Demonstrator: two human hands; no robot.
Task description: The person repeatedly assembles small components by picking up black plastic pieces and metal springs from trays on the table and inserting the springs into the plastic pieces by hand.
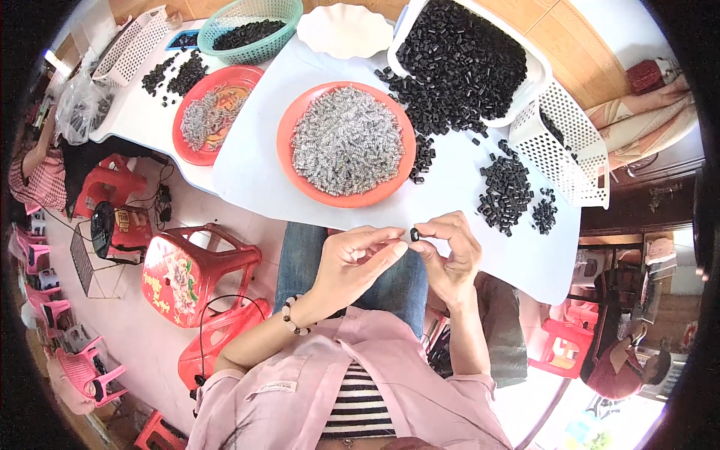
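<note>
In front of my lap both hands meet just beyond the table's near edge. My right hand (454,259) pinches a small black plastic piece (414,235) between thumb and fingertips. Close beside it on the left, my left hand (356,259) has thumb and forefinger drawn together; whatever tiny thing they hold is too small to make out. An orange-red round plate (286,161) heaped with small clear-and-silver parts (346,142) stands on the table just past my hands. To the right lie loose piles of black plastic pieces (506,191).
A white tray (536,75) full of black pieces stands at the back right, beside a white perforated basket (592,180). Farther left are a red plate (182,142), a green basket (289,22) and a white scalloped dish (343,31). Red stools (180,281) stand left. Other people sit nearby.
</note>
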